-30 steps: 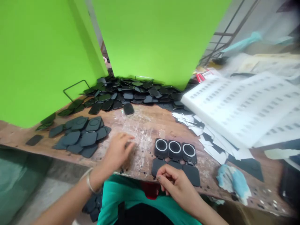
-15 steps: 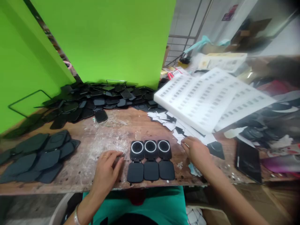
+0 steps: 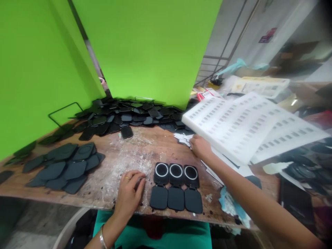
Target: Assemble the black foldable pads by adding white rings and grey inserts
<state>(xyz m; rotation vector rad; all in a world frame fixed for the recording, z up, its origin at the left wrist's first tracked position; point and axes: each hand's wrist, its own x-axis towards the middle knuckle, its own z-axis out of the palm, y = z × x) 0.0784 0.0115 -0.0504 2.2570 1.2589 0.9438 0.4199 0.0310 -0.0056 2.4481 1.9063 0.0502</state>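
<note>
Right hand stretched out across the bench, its fingers are curled down at the loose white slips; from where I stand I can't tell whether one is pinched there. Left hand rests palm down near the front edge, fingers loosely bent, thumb apart, nothing visible in its grasp. Between the two reaches sit three black hinged units in a row, unfolded flat, with white-ringed squares away from the person and plain squares nearest the edge. What worries me is that slip pile: the pieces overlap untidily, so a hasty pinch could bring up two or drag others out of place. A big white slotted slab lies right beside the knuckles, and a knock could nudge it over the slips. Pulling that long forearm back low might also brush the rightmost unit or the blue-and-white cloth, which hangs at the bench's edge and could easily slide off.
</note>
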